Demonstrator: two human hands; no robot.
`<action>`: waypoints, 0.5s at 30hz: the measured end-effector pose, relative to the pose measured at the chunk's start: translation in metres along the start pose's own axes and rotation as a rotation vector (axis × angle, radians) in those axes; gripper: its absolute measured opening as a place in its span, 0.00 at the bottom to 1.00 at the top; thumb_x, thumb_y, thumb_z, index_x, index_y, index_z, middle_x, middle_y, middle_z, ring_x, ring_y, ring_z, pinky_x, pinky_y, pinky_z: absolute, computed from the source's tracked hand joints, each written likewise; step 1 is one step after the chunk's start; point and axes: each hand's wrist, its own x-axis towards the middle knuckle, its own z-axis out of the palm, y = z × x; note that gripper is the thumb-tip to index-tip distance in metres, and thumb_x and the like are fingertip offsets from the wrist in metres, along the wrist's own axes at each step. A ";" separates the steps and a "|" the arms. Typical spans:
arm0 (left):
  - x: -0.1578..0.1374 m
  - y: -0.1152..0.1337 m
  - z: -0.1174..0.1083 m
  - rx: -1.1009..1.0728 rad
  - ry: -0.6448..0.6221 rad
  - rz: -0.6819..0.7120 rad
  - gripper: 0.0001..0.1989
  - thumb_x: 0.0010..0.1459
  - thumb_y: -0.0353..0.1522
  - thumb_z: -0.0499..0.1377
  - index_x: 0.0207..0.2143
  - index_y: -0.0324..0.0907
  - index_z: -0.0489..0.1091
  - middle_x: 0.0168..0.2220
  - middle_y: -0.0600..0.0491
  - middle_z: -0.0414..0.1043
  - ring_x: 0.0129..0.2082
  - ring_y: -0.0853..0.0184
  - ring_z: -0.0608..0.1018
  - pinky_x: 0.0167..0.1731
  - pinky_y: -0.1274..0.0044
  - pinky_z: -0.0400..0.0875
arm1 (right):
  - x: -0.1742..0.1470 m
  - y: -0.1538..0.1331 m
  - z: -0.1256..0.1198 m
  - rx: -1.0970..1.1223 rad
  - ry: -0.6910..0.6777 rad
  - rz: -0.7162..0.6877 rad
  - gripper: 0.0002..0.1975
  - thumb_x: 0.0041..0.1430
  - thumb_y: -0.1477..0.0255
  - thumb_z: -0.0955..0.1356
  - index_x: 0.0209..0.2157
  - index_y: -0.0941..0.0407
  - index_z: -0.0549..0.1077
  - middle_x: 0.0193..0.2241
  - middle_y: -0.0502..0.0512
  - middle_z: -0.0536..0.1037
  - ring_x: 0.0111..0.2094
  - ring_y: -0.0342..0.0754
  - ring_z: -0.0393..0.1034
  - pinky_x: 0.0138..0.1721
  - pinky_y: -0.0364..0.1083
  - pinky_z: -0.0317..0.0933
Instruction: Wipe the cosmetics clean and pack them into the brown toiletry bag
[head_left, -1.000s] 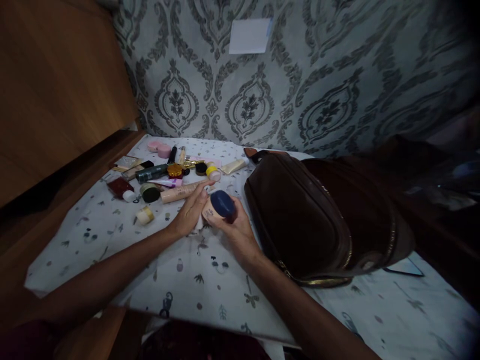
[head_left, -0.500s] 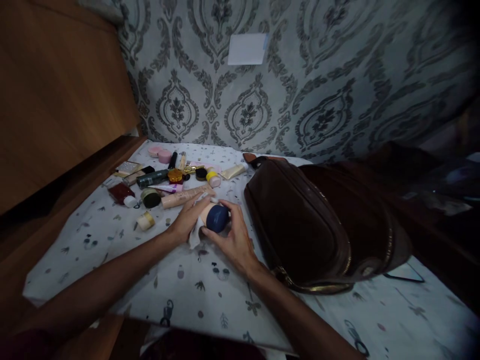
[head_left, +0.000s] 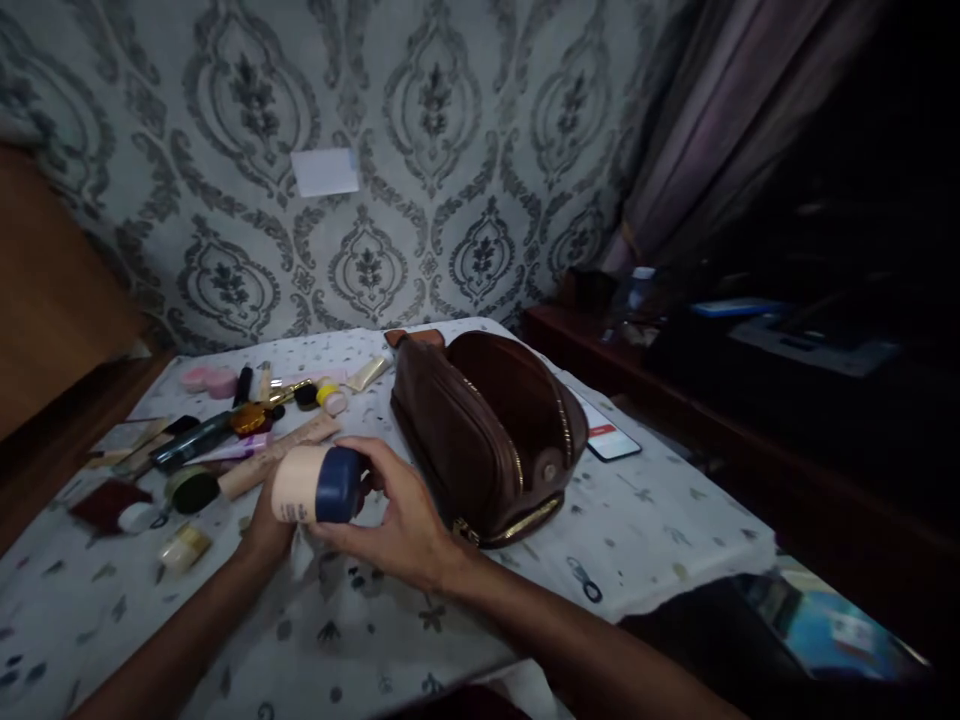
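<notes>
A cream-coloured jar with a navy blue lid (head_left: 315, 487) is held up over the table by my right hand (head_left: 401, 520), thumb below and fingers over the lid. Behind the jar is my left hand (head_left: 268, 525), its fingers mostly hidden, with a crumpled white tissue (head_left: 302, 552) hanging from it. Just past the jar lies a beige tube (head_left: 251, 468). The brown toiletry bag (head_left: 450, 450) stands to the right of my hands, its zipped top gaping.
Left of my hands lie several cosmetics: a dark green bottle (head_left: 191, 442), a dark red bottle (head_left: 112, 507), a small cream jar (head_left: 184, 548) and pink round containers (head_left: 220, 382). A phone (head_left: 611, 435) lies beyond the bag. The patterned wall (head_left: 360, 270) borders the table's back.
My view has swung to the right, showing the phone and the dark area beyond. The jar has been raised closer, turning its printed side into view, and my right hand is still on its lid.
</notes>
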 end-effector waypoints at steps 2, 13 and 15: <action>-0.001 0.016 0.011 0.191 -0.133 0.157 0.17 0.53 0.42 0.61 0.43 0.45 0.75 0.36 0.51 0.78 0.38 0.57 0.78 0.38 0.69 0.76 | 0.003 -0.027 -0.025 0.014 0.052 -0.038 0.31 0.48 0.65 0.76 0.53 0.52 0.67 0.49 0.57 0.75 0.45 0.49 0.72 0.42 0.45 0.69; 0.000 0.109 0.124 1.245 -0.439 1.109 0.19 0.69 0.41 0.48 0.55 0.47 0.70 0.35 0.51 0.72 0.28 0.67 0.76 0.25 0.78 0.67 | 0.051 -0.031 -0.164 -0.372 0.301 0.139 0.24 0.52 0.61 0.73 0.47 0.57 0.69 0.42 0.55 0.76 0.44 0.51 0.71 0.47 0.50 0.65; -0.001 0.102 0.124 1.276 -0.436 1.130 0.19 0.69 0.41 0.47 0.54 0.46 0.69 0.36 0.50 0.72 0.30 0.66 0.76 0.24 0.78 0.67 | 0.047 -0.024 -0.173 -0.491 0.258 0.190 0.24 0.51 0.63 0.73 0.47 0.58 0.69 0.41 0.55 0.76 0.42 0.51 0.71 0.45 0.49 0.64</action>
